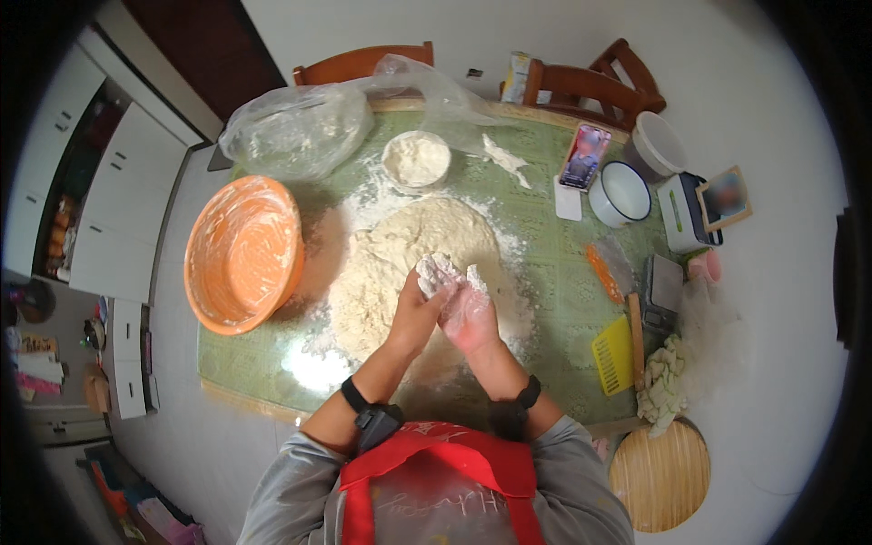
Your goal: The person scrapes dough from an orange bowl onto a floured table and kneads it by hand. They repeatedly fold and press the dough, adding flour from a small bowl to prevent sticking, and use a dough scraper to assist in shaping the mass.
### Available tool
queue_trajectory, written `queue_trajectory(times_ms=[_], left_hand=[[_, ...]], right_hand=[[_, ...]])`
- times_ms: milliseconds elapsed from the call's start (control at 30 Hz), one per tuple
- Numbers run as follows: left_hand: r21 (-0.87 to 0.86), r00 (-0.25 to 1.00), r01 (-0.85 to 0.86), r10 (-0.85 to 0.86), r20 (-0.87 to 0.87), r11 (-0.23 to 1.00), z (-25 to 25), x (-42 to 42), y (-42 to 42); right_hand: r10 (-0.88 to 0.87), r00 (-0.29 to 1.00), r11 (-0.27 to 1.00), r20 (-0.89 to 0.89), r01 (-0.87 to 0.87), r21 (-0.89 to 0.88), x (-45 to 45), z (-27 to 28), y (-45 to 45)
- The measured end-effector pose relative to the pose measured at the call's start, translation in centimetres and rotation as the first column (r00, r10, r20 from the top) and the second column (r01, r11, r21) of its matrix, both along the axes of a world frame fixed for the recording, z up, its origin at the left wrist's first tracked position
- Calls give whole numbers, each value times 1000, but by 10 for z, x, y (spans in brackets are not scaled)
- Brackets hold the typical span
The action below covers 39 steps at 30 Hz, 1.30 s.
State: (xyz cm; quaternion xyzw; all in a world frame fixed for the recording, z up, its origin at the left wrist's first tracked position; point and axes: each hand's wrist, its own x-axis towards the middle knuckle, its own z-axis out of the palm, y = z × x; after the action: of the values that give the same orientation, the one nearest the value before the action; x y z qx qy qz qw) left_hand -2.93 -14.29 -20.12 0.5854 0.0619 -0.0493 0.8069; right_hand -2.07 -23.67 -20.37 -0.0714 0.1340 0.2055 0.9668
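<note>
A large mound of pale dough lies on the flour-dusted green tablecloth. My left hand and my right hand meet just above its near side. White flour and dough cake the fingers of both. The left thumb rests against the floury right palm, which is turned up and partly cupped. Overlapping fingers hide whether a scrap of dough is between them. Behind the mound stands a round white tub of flour.
To the left is an orange plastic basin smeared with dough. A clear plastic bag lies at the back left. On the right are a propped phone, an enamel mug, a yellow scraper, a kitchen scale and a crumpled cloth.
</note>
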Motion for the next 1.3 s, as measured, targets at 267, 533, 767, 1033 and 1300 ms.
queue_trajectory(times_ms=[267,533,767,1033,1300], left_hand=[[85,965,-261,261,20,961,12,0,7],[165,964,-265,266,17,950,15,1,8],[-269,955,-226,158,-252,936,21,6,9],[-82,919,-292,256,-300,953,15,-2,9],[-322,906,-296,158,-392,899,15,8,17]], right_hand=[[64,998,976,-9,-65,-208,-14,3,22],[57,977,957,203,4,-289,-25,0,14],[298,825,295,481,399,-868,-35,-7,21],[636,620,-56,460,631,-774,-31,-1,22],[652,548,17,524,680,-733,-40,26,15]])
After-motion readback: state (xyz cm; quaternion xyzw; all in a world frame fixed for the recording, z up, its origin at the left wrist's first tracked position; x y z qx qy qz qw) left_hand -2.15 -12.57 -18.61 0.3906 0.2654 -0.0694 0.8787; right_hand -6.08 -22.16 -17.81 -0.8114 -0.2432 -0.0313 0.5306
